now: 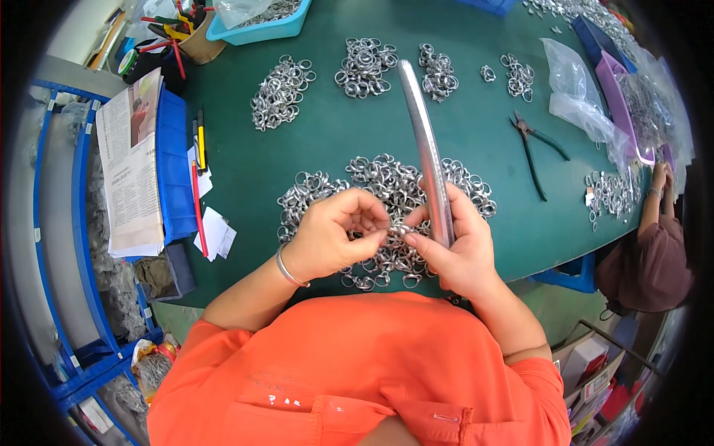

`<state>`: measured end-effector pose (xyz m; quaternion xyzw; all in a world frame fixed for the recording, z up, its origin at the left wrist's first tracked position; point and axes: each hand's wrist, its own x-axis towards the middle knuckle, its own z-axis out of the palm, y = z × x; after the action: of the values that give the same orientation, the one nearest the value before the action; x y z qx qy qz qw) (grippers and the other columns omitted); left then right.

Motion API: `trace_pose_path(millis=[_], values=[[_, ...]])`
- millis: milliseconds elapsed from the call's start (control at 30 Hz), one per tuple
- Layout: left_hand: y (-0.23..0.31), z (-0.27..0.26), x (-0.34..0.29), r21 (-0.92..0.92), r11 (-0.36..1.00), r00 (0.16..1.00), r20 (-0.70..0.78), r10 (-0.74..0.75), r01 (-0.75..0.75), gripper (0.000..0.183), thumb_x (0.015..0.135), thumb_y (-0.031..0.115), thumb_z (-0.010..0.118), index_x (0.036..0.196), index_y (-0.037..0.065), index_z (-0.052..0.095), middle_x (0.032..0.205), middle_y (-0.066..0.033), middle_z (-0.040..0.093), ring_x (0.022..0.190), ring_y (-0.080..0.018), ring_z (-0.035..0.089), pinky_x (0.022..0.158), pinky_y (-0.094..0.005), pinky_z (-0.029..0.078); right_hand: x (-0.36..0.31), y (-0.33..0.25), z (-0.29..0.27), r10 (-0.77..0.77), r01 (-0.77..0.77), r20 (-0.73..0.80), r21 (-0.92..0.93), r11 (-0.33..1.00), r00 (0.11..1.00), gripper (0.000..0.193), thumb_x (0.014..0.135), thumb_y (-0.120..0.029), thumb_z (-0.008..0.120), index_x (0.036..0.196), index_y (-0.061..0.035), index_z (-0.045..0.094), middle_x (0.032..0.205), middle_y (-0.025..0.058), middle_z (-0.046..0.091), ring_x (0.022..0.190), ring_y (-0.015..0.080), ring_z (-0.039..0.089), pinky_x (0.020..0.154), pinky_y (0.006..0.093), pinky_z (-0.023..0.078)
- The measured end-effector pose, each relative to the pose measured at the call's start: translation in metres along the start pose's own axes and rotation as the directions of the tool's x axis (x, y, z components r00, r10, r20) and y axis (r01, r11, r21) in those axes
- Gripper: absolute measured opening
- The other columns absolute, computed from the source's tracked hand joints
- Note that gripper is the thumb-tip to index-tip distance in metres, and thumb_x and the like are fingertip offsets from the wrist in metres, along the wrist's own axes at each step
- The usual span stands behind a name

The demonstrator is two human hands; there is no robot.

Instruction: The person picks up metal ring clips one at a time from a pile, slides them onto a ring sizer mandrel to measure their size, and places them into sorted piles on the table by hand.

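Observation:
My right hand is wrapped round the lower end of a tapered metal ring mandrel, which points away from me. At its thumb and fingertip sits a small silver ring. The fingers of my left hand are curled into a pinch that meets the same ring from the left. Under and around both hands spreads a large heap of silver rings; its middle is partly covered by my hands.
Smaller ring piles line the far side of the green table. Cutting pliers lie at right, near a plastic bag and purple tray. At left are a blue bin, newspaper and pens. Another person's hands are at far right.

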<state>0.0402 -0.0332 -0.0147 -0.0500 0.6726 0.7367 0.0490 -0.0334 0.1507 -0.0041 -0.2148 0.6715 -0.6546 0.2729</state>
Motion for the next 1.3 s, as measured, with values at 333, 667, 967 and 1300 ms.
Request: trace_pose_path(millis=[333,667,967,1300], values=[[0.009,-0.003,0.0,-0.007,0.961,0.957,0.092,-0.274,0.276,0.015,0.073,-0.008,0.06,0.087,-0.003,0.056,0.077,-0.0045,0.06,0.07,-0.0096,0.06,0.062,-0.0204,0.049,-0.003,-0.003,0.005,-0.199,0.199,0.029,-0.296,0.934,0.979,0.058,0.073,0.005,0.065,0.125,-0.0014,0.039,0.084,0.0068,0.061,0.074,0.011,0.059,0.066,0.024,0.048],[0.009,0.012,-0.002,0.442,0.888,0.979,-0.092,0.184,-0.125,0.013,0.069,-0.006,0.059,0.081,-0.001,0.059,0.079,-0.0059,0.058,0.062,-0.0106,0.057,0.057,-0.0217,0.047,-0.003,-0.003,0.004,0.126,-0.125,0.058,-0.03,0.992,0.99,0.059,0.071,0.004,0.068,0.124,-0.0032,0.042,0.079,0.0017,0.058,0.074,0.0075,0.055,0.065,0.0227,0.047],[0.015,0.001,-0.007,0.338,0.94,0.998,0.063,0.012,-0.033,0.021,0.07,-0.004,0.063,0.087,0.002,0.053,0.076,-0.0034,0.06,0.067,-0.0097,0.059,0.061,-0.0216,0.049,0.004,0.001,-0.005,0.152,-0.148,-0.051,0.073,0.986,0.987,0.061,0.071,0.006,0.067,0.124,-0.0027,0.039,0.079,0.0024,0.059,0.073,0.009,0.058,0.066,0.0225,0.047],[0.013,0.001,-0.008,0.332,0.914,0.964,-0.044,0.262,-0.233,0.027,0.07,-0.008,0.067,0.092,0.0,0.052,0.085,-0.0075,0.061,0.075,-0.0117,0.061,0.065,-0.0231,0.05,-0.001,0.001,0.002,0.045,-0.056,0.076,0.148,0.987,0.996,0.052,0.072,0.003,0.068,0.118,-0.0007,0.043,0.098,0.0071,0.06,0.094,0.012,0.055,0.082,0.0259,0.044]])
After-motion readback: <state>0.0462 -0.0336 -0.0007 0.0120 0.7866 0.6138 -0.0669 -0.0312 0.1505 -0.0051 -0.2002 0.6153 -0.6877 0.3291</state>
